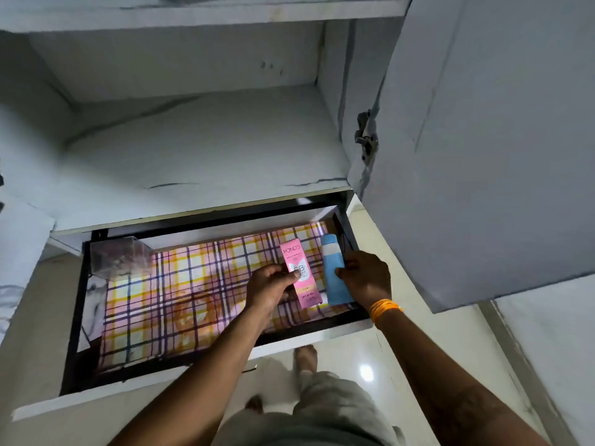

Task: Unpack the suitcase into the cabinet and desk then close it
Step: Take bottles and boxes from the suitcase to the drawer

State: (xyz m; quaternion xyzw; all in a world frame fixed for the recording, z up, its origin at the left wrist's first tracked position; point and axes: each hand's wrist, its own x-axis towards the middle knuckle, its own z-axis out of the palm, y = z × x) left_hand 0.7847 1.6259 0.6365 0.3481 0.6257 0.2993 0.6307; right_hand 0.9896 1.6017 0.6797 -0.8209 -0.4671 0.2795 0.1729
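pink carton [300, 273] pinched by left hand [269, 284] | blue tube [335, 272] gripped by right hand [365, 278] | long axes parallel, pointed into drawer [199, 376], side by side at right end

Orange thread band [385, 308] circles one wrist; grey shorts [325, 410]; bare feet [306, 354].

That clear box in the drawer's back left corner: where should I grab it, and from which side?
Judging from this view, take the clear box by its two side walls, near the top, coming down from above and the front. It sits in the drawer's back left corner, so the rear and left faces are walled off. Both hands are busy: left hand on the pink carton, right hand on the blue tube.
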